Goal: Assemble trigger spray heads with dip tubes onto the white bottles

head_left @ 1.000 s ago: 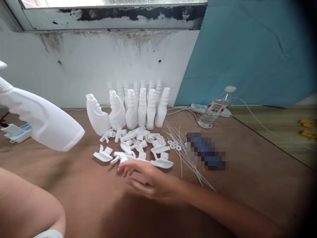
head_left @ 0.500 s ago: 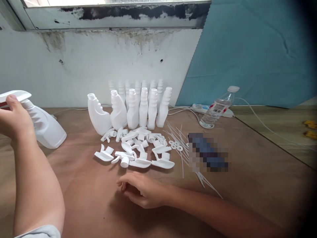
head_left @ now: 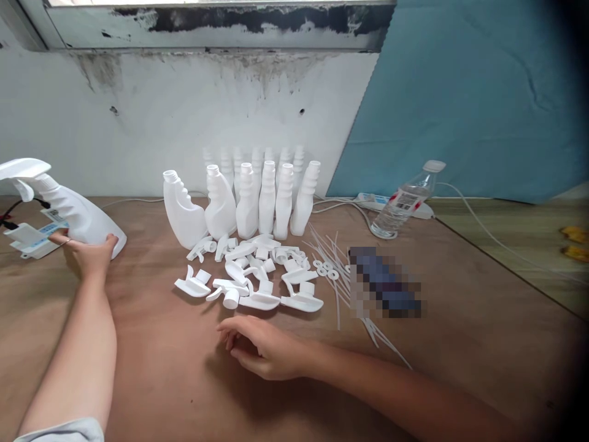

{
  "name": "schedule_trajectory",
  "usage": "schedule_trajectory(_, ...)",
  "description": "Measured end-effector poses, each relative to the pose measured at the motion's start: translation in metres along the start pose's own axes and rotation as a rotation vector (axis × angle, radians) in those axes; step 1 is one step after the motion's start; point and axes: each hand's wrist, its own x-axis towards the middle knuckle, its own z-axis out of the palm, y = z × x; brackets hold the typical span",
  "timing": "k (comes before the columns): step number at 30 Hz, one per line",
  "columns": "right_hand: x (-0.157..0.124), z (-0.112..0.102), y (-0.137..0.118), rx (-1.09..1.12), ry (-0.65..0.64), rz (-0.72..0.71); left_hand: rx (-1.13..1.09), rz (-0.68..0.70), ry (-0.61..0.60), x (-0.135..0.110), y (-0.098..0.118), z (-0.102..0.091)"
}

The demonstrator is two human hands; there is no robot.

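Observation:
At the left, a white spray bottle (head_left: 87,212) with its trigger head (head_left: 27,169) fitted stands near the table's back edge. My left hand (head_left: 87,255) is closed round its lower part, thumb on the right side and fingers on the left. My right hand (head_left: 264,347) rests on the table, loosely curled, thumb apart from the fingers and nothing visible in it. Just beyond it lies a pile of loose white trigger heads (head_left: 260,301). Behind the pile, white bottles without heads (head_left: 184,215) stand in rows.
Thin white tubes (head_left: 338,288) and small white rings (head_left: 332,274) lie right of the pile, beside a blurred-out object (head_left: 386,282). A clear water bottle (head_left: 400,205) stands at the back right near a white power strip (head_left: 421,210). Another white box with plugs (head_left: 34,239) sits far left.
My left hand has moved from the trigger head down to the lower body of the spray bottle, which stays at the left. My right hand has barely moved.

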Motion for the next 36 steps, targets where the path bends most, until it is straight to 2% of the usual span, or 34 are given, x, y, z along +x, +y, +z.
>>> schedule_trajectory(3,0.000,0.000,0.002,-0.008,-0.012,-0.009,0.007,-0.052,0.073,0.009,-0.010,-0.005)
schedule_trajectory(9,0.000,0.000,0.003,-0.012,-0.016,-0.007,-0.077,-0.194,0.069,0.021,-0.031,-0.010)
schedule_trajectory(20,0.001,0.000,-0.001,-0.022,-0.011,0.010,-0.041,-0.273,0.023,0.020,-0.028,-0.013)
schedule_trajectory(28,0.000,0.000,0.000,-0.026,-0.017,0.003,-0.075,-0.236,0.021,0.014,-0.022,-0.013)
schedule_trajectory(31,0.000,0.000,0.000,-0.029,-0.015,0.003,-0.096,-0.180,0.038,0.009,-0.019,-0.017)
schedule_trajectory(34,0.000,0.000,0.000,-0.021,-0.009,0.005,-0.057,-0.066,0.224,0.003,-0.018,-0.021)
schedule_trajectory(36,0.000,0.001,0.000,-0.015,-0.004,-0.006,-0.016,0.061,0.342,0.000,-0.018,-0.021)
